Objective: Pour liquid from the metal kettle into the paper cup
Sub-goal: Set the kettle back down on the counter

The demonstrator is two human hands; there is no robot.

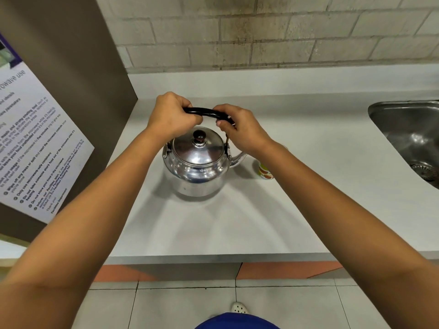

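Metal kettle (198,166) — frame centre, upright on counter (308,186); black handle (205,112) clasped by left hand (172,115) and right hand (240,129), fingers curled closed. Paper cup (265,171) — just right, partly hidden.

Metal kettle (198,168): shiny, round, upright on grey counter (213,222), lid on w/ dark knob, black arched handle up, spout pointing right. Paper cup (265,171): white w/ orange-green pattern, upright just beside spout tip, mostly hidden behind forearm.
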